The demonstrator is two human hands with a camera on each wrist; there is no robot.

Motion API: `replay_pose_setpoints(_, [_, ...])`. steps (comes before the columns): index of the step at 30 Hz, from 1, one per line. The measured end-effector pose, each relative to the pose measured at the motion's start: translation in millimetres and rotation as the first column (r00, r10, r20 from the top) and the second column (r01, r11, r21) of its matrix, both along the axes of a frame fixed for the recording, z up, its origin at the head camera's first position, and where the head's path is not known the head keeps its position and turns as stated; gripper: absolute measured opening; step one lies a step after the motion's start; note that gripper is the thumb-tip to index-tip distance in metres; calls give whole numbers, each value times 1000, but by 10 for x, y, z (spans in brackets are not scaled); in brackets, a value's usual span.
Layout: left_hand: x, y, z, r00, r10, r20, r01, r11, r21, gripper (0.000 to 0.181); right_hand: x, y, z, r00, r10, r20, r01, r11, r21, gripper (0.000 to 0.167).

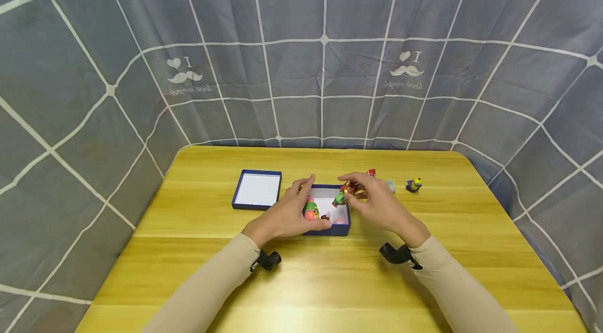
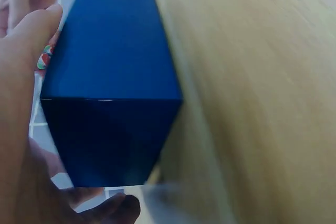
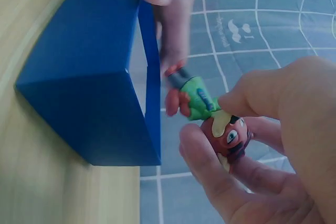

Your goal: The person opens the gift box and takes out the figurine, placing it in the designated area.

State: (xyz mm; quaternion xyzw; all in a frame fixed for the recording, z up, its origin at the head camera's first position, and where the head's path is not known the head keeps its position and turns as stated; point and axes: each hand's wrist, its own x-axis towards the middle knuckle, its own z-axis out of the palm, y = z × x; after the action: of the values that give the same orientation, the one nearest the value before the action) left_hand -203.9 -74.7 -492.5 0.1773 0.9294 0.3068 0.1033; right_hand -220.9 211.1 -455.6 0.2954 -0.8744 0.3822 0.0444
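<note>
- While the right hand [image 1: 380, 203] pinches a green-clad figurine [image 1: 339, 199] over the blue box [image 1: 336, 230], the left hand [image 1: 290, 212] spans its left end, fingers outstretched.
- Other figurines [image 1: 311, 210] lie inside.

shows a grey, white-gridded curtain [image 1: 294, 68] behind and beside a yellowish wooden table [image 1: 471, 223], glossy with light.
</note>
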Motion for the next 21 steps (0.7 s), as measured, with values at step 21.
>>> replay_pose_setpoints(21, [15, 4, -118, 999, -7, 35, 6, 1000, 26, 129, 29, 275, 41, 995, -82, -61, 82, 997, 13, 34])
